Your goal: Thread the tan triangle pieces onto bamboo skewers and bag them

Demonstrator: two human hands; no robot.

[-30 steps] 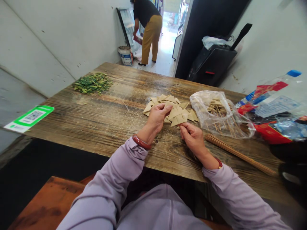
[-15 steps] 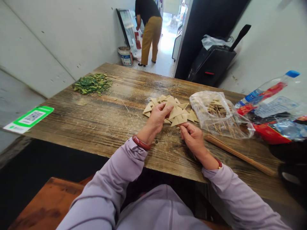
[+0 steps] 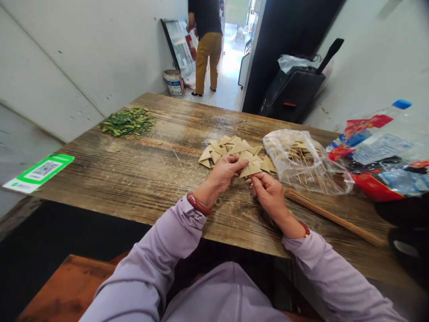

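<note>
My left hand (image 3: 228,170) is closed, thumb and fingers pinching a flat tan triangular piece (image 3: 251,168). Just right of it, my right hand (image 3: 269,191) is also closed, its fingertips at the lower edge of that same piece. A thin skewer seems to run through my right hand, mostly hidden by the fingers. Behind both hands lies a loose heap of similar tan triangles (image 3: 214,152). To the right of my right hand, a bundle of bamboo skewers (image 3: 335,217) rests on the wooden table (image 3: 134,179).
A clear plastic bag (image 3: 278,154) holds skewered tan pieces. Right of it are a bottle (image 3: 401,105) and red packaging (image 3: 375,185). Chopped greens (image 3: 129,121) lie far left, near a green QR card (image 3: 42,172). Another person (image 3: 208,49) stands beyond the table.
My left hand has moved right and slightly down, from the heap to the piece at my right hand. My right hand stays nearly in place. The person beyond has straightened somewhat.
</note>
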